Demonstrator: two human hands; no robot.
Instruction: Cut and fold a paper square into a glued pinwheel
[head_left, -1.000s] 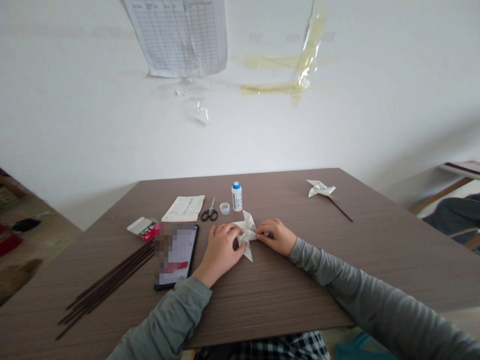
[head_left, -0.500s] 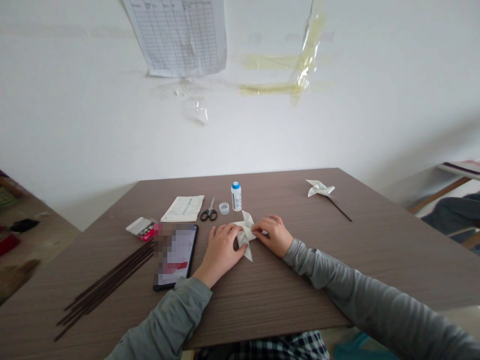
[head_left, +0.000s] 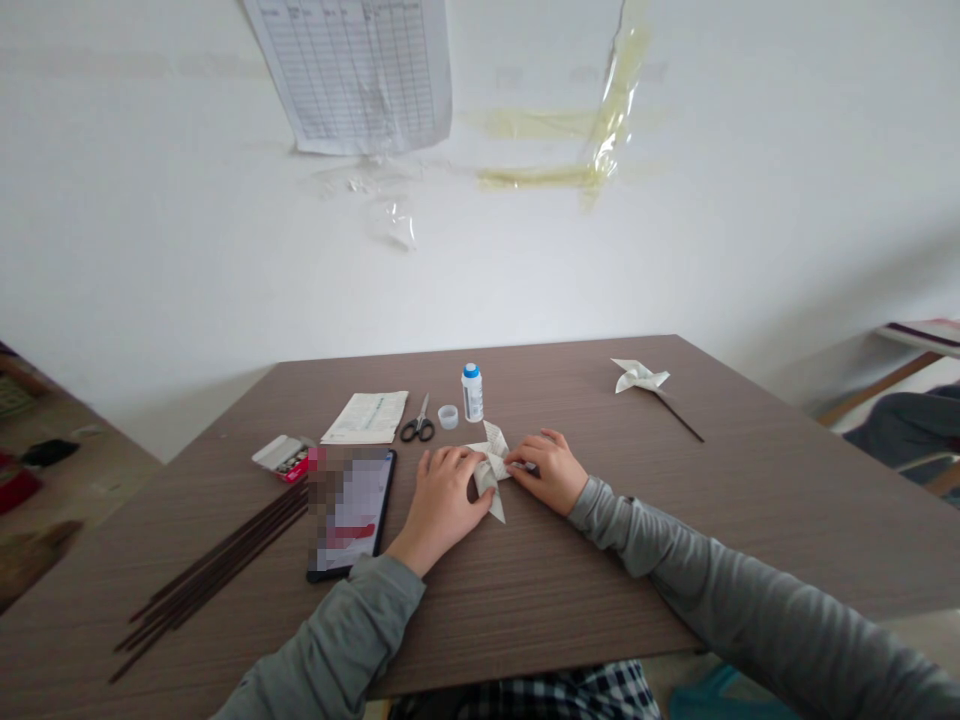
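A folded paper pinwheel (head_left: 493, 467), made from printed paper, lies on the brown table (head_left: 570, 600) in front of me. My left hand (head_left: 448, 500) rests over its left side, thumb and fingers closed on the paper. At the right blade, my right hand (head_left: 550, 472) pinches the paper between thumb and fingertips. Just behind the pinwheel stand a white glue bottle (head_left: 473, 397) with a blue cap and a small clear cup (head_left: 448, 417). To the right, a finished-looking pinwheel (head_left: 640, 377) is joined to a dark stick (head_left: 681, 417).
Black-handled scissors (head_left: 418, 428) and folded printed paper (head_left: 367, 417) lie at the back left. Nearer are an open red-and-white box (head_left: 283, 458), a phone (head_left: 360, 515) and several dark sticks (head_left: 217, 575). A wall (head_left: 525, 270) rises behind the table.
My right fingertips have shifted very slightly at the right blade. My left hand and the pinwheel look unmoved.
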